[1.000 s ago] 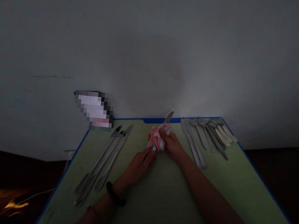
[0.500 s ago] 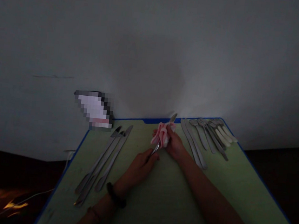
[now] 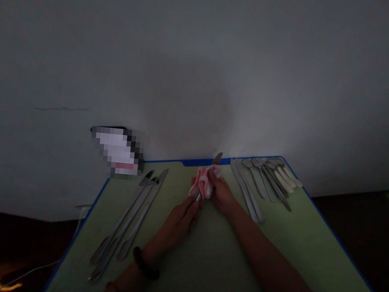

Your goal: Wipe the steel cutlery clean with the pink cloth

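Table knife (image 3: 217, 158) at the centre of the frame, held by both hands, blade end up and to the right.
Its long axis slants from lower left to upper right, the tip pointing towards the wall (image 3: 201, 73); the left hand (image 3: 181, 214), nearer the handle end, is closed round it; the right hand (image 3: 223, 195), nearer the tip, pinches a bunched pink-and-white cloth (image 3: 205, 180) about the knife's middle; that cloth is all that encloses anything; three knives (image 3: 132, 218) lie on the green table (image 3: 211, 262) left of centre, two more knives (image 3: 248, 188) right of centre, just beside white-handled cutlery (image 3: 285, 179) and spoons (image 3: 248, 163).
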The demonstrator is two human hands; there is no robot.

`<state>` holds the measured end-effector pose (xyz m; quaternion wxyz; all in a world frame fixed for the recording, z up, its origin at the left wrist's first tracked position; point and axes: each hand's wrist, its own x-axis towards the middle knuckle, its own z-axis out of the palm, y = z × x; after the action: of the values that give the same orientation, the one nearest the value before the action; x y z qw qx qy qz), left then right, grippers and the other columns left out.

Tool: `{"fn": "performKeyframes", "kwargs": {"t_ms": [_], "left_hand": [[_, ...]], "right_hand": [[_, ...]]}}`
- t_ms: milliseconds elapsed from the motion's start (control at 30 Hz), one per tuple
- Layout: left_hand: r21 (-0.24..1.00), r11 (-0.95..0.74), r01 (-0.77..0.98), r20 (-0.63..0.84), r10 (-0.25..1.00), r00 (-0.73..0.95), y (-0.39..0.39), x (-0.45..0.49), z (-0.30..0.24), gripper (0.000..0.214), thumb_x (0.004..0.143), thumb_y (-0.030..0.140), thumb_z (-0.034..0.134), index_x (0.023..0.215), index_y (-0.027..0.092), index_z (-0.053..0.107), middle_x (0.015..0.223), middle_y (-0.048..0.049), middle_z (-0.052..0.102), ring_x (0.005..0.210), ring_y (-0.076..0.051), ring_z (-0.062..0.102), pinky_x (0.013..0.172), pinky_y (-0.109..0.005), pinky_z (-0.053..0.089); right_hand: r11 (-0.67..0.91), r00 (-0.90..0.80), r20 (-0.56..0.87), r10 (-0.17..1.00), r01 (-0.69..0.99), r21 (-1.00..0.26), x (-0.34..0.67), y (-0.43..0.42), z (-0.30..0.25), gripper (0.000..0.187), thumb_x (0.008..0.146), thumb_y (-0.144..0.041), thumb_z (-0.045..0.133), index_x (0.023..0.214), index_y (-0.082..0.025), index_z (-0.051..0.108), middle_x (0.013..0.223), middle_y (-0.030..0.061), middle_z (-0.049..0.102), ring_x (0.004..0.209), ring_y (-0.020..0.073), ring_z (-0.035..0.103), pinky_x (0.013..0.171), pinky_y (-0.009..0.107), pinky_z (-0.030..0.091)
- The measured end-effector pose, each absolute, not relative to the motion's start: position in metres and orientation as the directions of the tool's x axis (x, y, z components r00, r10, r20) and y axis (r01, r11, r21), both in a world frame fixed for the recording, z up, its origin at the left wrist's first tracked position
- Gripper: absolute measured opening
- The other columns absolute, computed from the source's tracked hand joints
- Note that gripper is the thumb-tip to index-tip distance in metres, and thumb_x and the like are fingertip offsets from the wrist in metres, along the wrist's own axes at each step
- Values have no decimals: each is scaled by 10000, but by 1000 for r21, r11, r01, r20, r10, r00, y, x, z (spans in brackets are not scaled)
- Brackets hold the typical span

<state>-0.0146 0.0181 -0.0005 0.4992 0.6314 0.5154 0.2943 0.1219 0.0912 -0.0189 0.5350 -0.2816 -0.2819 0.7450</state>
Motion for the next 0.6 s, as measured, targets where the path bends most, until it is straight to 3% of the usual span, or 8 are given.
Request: {"fn": "performKeyframes", "kwargs": {"t_ms": [267,400,500,600], "left_hand": [[868,-36,495,-157,926,342,19,-16,10,343,906,446,355,867,173,560,635,28,508,587,-128,484,534,-226,358],[861,-86,502,-103,936,336,19,-19,5,329,903,439,374,839,173,558,713,6,562,653,-139,514,587,-233,382],[868,-80,491,-83,950,302,21,-20,-4,344,922,418,321,857,175,555,657,18,529,589,-127,484,558,-227,373],[863,-96,496,-54,959,278,21,-20,-7,332,927,405,315,866,175,547,698,7,549,620,-129,502,595,-232,389]], "right_hand": [[-172,-118,-134,984,-831,-529,128,106,-16,254,769,-423,626,843,-180,632,746,12,687,680,141,638,701,265,519],[-143,-89,-113,990,-714,-686,125,102,-20,365,737,-517,614,828,-165,644,692,30,677,696,173,641,640,272,501],[-126,-102,-87,991,-479,-869,123,94,-24,433,715,-576,591,756,-149,651,614,32,653,683,191,635,589,265,474],[-110,-82,-89,993,-301,-947,123,90,-26,451,692,-589,597,692,-141,643,565,30,635,649,193,623,553,257,452]]}}
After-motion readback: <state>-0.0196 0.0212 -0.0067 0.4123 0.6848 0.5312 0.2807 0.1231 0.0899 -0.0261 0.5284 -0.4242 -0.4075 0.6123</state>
